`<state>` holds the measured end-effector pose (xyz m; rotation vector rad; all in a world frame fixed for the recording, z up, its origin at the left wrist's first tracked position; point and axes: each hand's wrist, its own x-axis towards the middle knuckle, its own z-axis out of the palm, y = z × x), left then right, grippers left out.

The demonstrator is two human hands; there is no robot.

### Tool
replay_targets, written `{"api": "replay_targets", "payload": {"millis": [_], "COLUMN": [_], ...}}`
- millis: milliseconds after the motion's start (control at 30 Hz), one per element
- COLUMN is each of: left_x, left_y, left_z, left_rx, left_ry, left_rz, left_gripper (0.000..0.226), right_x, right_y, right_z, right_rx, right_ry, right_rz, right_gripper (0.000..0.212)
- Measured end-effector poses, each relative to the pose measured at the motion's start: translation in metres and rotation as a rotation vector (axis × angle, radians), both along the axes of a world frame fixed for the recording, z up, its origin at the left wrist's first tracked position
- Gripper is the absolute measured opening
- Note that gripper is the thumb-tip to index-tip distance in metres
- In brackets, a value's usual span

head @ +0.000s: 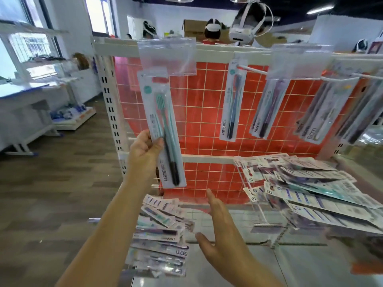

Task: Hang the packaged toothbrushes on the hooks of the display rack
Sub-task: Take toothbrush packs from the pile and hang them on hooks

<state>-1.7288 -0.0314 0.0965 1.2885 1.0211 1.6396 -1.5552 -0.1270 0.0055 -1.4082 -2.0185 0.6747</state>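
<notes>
1. Nearest, the right hand [219,235] hangs over the shelf with fingers straight and apart, its grip wide and holding nothing.
2. Just left of it lies a loose heap of packaged toothbrushes [161,235] on the glass shelf [300,264]; a second heap [310,183] rests on a clear stand to the right.
3. Higher up, the left hand [145,150] pinches one toothbrush pack [163,129] by its left edge near the middle, thumb in front, and holds it upright with its top at the leftmost hook's clear tag [166,56].
4. I judge the pack light and thin: a stiff card with a smooth plastic blister, likely to swing or slip from a loose pinch. Holding it by the card edge, low enough to steer the top, seems sound; the hang-hole itself is too blurred to see, so I cannot tell whether it is on the hook yet.
5. Behind, the display rack [107,96] carries a red wire grid [207,112], where hung packs [233,100] already dangle from white hooks [252,69].
</notes>
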Motion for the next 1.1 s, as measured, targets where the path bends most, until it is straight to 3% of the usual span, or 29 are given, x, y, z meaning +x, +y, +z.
{"api": "replay_targets", "payload": {"millis": [467, 567, 700, 767, 867, 1100], "left_x": [0.029, 0.033, 0.045, 0.049, 0.053, 0.049], "left_y": [0.049, 0.072, 0.108, 0.126, 0.146, 0.18], "left_z": [0.008, 0.012, 0.019, 0.024, 0.032, 0.039], "left_rx": [0.089, 0.034, -0.082, -0.132, -0.182, -0.269], "left_ry": [0.178, 0.199, 0.136, 0.148, 0.191, 0.35], "left_rz": [0.072, 0.088, 0.052, 0.05, 0.058, 0.059], "left_gripper": [0.017, 0.011, 0.02, 0.023, 0.022, 0.045], "right_x": [0.033, 0.036, 0.041, 0.044, 0.051, 0.066], "right_y": [0.009, 0.011, 0.015, 0.017, 0.019, 0.017], "right_z": [-0.012, -0.011, -0.01, -0.008, -0.009, -0.02], "right_rx": [-0.029, -0.028, -0.055, -0.068, -0.052, -0.005], "right_ry": [0.021, 0.024, 0.019, 0.028, 0.066, 0.147], "right_rz": [-0.1, -0.141, -0.179, -0.205, -0.244, -0.317], "right_gripper": [0.095, 0.095, 0.104, 0.098, 0.091, 0.088]}}
